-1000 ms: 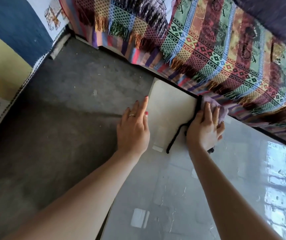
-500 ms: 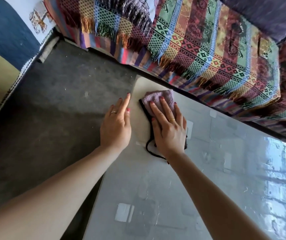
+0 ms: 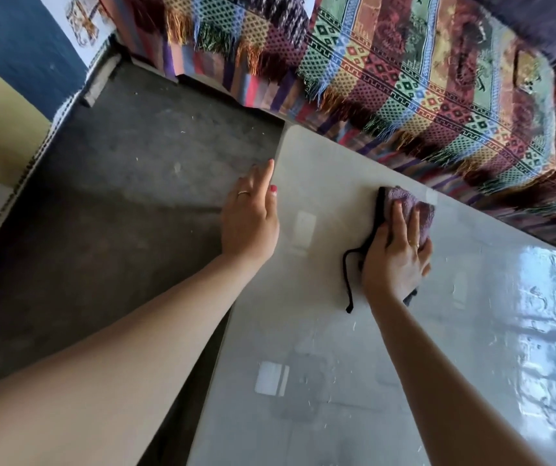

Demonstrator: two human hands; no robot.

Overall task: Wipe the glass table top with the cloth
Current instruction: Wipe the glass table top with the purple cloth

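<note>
The glass table top (image 3: 320, 331) fills the lower right, pale grey with bright reflections at its right. A purple cloth (image 3: 407, 203) with a black edge and a trailing black cord lies on the glass near the far edge. My right hand (image 3: 395, 260) presses flat on the cloth, fingers spread over it. My left hand (image 3: 251, 220) rests palm down on the table's left edge near the far corner, fingers together, holding nothing.
A sofa draped in a striped patterned blanket with fringes (image 3: 404, 79) runs along the table's far edge. Dark grey floor (image 3: 118, 196) lies to the left. A painted wall (image 3: 7, 79) stands at far left.
My right hand has slid the cloth to the right along the far edge, away from the left corner. My left hand stays on the table's left edge.
</note>
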